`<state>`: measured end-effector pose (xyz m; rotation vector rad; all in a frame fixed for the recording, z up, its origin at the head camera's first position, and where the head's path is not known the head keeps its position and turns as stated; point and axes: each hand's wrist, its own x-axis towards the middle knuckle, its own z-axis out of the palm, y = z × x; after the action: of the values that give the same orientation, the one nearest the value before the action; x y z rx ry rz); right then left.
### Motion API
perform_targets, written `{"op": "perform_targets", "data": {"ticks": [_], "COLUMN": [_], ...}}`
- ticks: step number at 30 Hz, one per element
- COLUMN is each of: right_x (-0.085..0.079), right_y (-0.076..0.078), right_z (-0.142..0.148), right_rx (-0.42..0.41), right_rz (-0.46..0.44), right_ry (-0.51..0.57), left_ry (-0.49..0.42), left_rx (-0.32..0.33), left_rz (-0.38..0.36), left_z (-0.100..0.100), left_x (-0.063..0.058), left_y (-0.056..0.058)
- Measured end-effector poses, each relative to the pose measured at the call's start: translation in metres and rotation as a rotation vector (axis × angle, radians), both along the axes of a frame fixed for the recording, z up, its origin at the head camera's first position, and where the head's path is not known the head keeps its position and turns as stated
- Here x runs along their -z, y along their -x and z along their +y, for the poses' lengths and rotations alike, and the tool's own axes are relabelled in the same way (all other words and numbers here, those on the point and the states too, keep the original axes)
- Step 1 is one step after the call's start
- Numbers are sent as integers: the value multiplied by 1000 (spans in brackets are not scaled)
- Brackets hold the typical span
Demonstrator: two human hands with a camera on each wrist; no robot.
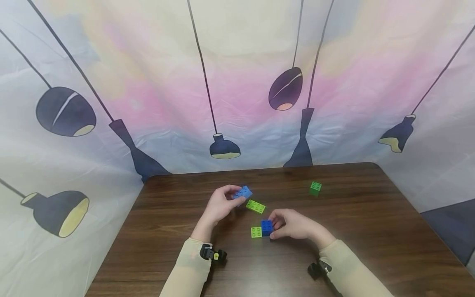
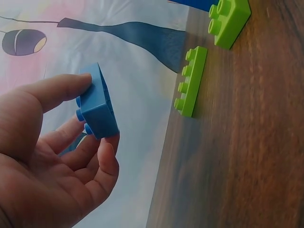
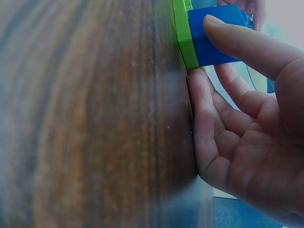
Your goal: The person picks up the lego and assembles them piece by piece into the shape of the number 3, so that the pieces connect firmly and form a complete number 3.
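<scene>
My left hand (image 1: 219,204) pinches a light blue toy building brick (image 1: 243,192) between thumb and fingers. In the left wrist view that brick (image 2: 97,104) is held tilted above the table, its studs turned toward the palm. My right hand (image 1: 293,224) holds a dark blue brick (image 1: 266,227) by its sides. The dark blue brick (image 3: 216,35) sits on one end of a thin lime-green brick (image 1: 256,232) lying on the table. A second thin lime-green brick (image 1: 255,206) lies between the two hands, touched by neither.
A green brick (image 1: 316,188) stands apart at the back right of the brown wooden table (image 1: 178,185). Behind the table hangs a cloth (image 1: 156,82) printed with lamps. Each wrist wears a small black camera, such as the left one (image 1: 213,253).
</scene>
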<state>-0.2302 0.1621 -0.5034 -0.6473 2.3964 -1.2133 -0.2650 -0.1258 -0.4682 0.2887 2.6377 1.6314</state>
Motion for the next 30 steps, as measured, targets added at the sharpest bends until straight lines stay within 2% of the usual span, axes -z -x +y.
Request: {"op": "perform_targets", "data": {"ticks": [5,11,15,22,30], "right_x": [1,-2,0,1,1], "right_y": [1,1,0,0,1], "right_z": [0,0,0,-1,0], "right_rx": [-10,-12,-12,-11,3], "right_rz": [1,5,12,12,15], "right_ry": [10,10,8,4,-6], "left_ry": [10,19,46,96,115], "left_rx": [30,71,130,227,249], "left_rz": [7,34,40,35,61], "left_z": [1,6,10,14,16], "left_x": [-1,-11,-14,-11,-15], "left_y": [-2,-9,-16,-26,-29]}}
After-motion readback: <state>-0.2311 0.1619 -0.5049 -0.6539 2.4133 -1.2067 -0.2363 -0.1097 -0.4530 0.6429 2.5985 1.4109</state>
